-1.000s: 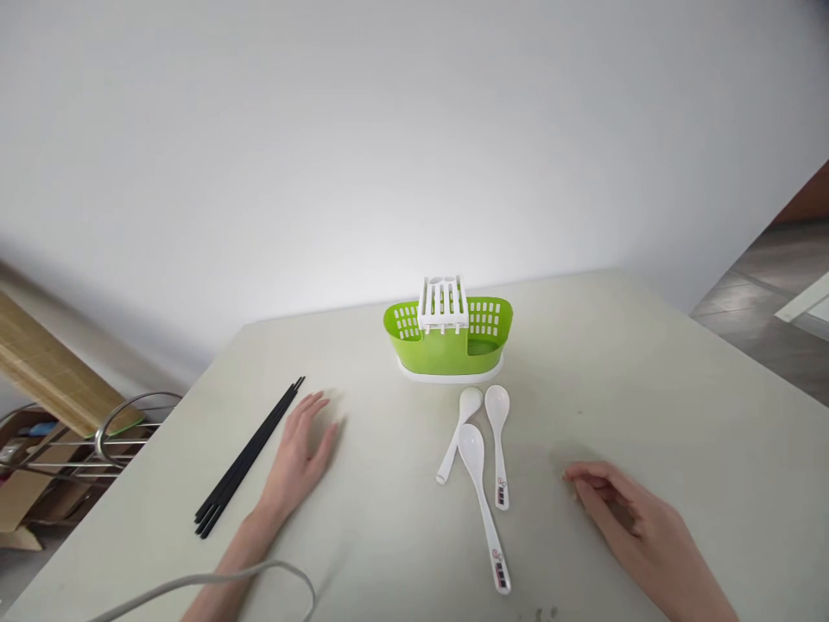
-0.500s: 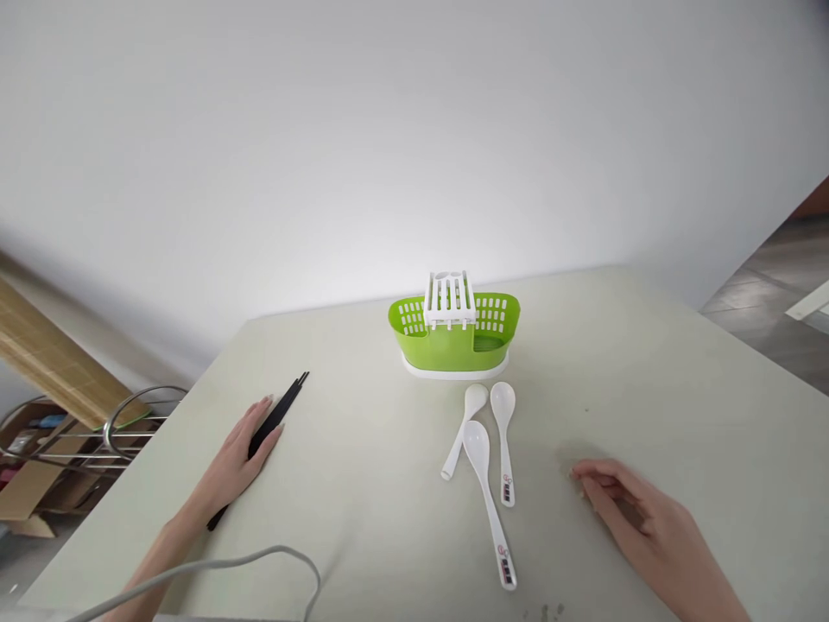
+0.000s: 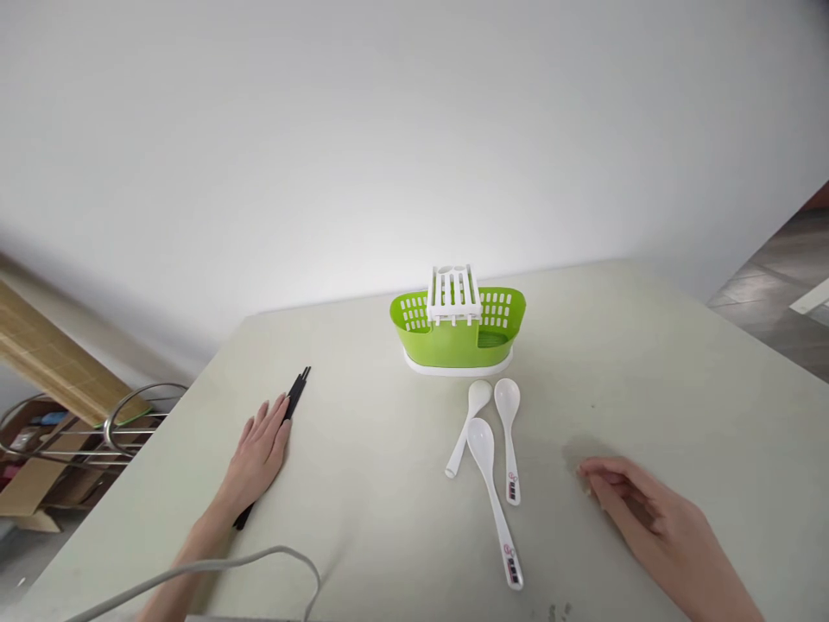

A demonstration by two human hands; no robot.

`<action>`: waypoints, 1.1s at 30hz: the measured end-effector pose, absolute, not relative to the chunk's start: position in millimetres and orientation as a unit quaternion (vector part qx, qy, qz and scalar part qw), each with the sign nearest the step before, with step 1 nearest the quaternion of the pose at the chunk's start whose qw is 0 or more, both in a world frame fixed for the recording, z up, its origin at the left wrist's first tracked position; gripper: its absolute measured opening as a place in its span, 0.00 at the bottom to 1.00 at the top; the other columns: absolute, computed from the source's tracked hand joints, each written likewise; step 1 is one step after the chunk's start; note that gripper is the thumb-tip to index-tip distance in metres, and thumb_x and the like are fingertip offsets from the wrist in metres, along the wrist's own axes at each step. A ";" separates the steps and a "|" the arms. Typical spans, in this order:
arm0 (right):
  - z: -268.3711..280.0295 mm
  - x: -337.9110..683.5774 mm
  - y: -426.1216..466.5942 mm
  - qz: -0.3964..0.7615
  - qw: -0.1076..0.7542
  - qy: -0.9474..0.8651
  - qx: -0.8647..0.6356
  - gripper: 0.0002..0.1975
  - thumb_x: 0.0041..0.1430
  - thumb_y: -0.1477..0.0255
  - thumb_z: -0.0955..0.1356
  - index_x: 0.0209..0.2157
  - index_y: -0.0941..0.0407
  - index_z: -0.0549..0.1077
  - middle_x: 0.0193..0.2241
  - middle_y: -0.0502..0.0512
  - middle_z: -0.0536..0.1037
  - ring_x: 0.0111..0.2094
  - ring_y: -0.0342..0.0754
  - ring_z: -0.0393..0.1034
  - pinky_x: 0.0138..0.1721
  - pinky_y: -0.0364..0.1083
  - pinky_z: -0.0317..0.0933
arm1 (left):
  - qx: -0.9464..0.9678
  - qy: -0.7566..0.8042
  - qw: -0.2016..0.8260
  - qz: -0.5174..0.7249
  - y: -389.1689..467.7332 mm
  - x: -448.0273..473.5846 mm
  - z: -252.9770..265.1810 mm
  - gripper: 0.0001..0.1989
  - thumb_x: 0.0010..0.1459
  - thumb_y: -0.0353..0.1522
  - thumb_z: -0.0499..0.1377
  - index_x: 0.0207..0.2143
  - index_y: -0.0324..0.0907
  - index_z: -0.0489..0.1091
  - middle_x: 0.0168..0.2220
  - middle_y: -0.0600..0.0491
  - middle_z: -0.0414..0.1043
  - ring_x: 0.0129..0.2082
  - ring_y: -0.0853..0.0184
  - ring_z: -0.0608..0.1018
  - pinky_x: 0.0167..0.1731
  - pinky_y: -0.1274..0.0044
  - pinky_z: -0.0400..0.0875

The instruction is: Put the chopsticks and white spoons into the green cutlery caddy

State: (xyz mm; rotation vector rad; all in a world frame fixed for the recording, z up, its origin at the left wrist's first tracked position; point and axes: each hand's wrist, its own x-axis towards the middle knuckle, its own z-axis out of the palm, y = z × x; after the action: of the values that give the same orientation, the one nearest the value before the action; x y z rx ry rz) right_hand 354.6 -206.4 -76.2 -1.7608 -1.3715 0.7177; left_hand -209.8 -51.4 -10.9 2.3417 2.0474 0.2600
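Observation:
My left hand lies palm down over a bundle of black chopsticks, its fingers stretched out and the thumb along the side. The palm hides the middle of the bundle; both ends show. My right hand rests low over the table at the right, fingers loosely curled with thumb and index tips close together, nothing visible in them. Nearest to it are three white spoons: one bowl up, a longer one in front, and one turned bowl down, partly under the longer spoon.
A green basket with a white slatted rack stands near the wall, behind the spoons. A grey cable curves across the front left. Beyond the table's left edge are a metal rack and a cardboard box.
My left hand has shifted right over the chopsticks, its thumb now closer to the fingers. The near end of the bundle has swung right. My right hand looks nearly unchanged.

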 end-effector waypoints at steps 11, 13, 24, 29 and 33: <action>-75.3 349.3 -208.7 0.283 0.394 -0.519 -0.704 0.18 0.65 0.51 0.66 0.42 0.48 0.80 0.41 0.54 0.84 0.39 0.49 0.81 0.31 0.39 0.73 | 0.742 0.659 -0.028 0.117 -79.1 -126.3 -32.8 0.30 0.75 0.40 0.40 0.75 0.43 0.52 0.74 0.45 0.53 0.75 0.50 0.52 0.71 0.48 0.48; -75.9 349.1 -209.5 0.283 0.394 -0.516 -0.706 0.18 0.65 0.51 0.66 0.42 0.48 0.80 0.40 0.54 0.84 0.39 0.49 0.81 0.30 0.39 0.72 | 0.752 0.647 -0.033 0.121 -84.9 -110.0 -36.9 0.30 0.75 0.39 0.41 0.75 0.44 0.49 0.74 0.45 0.53 0.75 0.50 0.52 0.71 0.48 0.48; -72.9 349.0 -208.2 0.278 0.400 -0.525 -0.698 0.17 0.65 0.52 0.66 0.42 0.48 0.79 0.40 0.53 0.84 0.38 0.48 0.80 0.36 0.39 0.73 | 0.797 0.579 -0.080 0.151 -120.6 -12.0 -49.7 0.34 0.75 0.34 0.44 0.77 0.46 0.34 0.76 0.43 0.46 0.75 0.48 0.47 0.70 0.47 0.53; -71.2 349.4 -207.1 0.278 0.394 -0.529 -0.698 0.17 0.65 0.51 0.66 0.41 0.47 0.79 0.40 0.52 0.84 0.37 0.48 0.80 0.30 0.38 0.72 | 0.792 0.582 -0.059 0.176 -126.4 13.9 -54.0 0.33 0.74 0.36 0.45 0.77 0.46 0.39 0.76 0.42 0.44 0.75 0.47 0.47 0.70 0.45 0.52; -73.3 350.1 -206.6 0.278 0.394 -0.534 -0.695 0.17 0.66 0.52 0.66 0.41 0.48 0.79 0.40 0.53 0.84 0.38 0.48 0.80 0.30 0.38 0.72 | 0.781 0.592 0.003 0.199 -129.6 28.2 -56.1 0.30 0.75 0.38 0.45 0.76 0.44 0.47 0.76 0.43 0.44 0.76 0.48 0.44 0.71 0.45 0.48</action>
State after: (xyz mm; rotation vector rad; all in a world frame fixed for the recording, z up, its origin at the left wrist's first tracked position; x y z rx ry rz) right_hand 350.1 -206.6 -73.3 -1.7635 -1.3540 0.7045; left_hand 28.2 -129.6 -56.1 2.4490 1.8572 0.6246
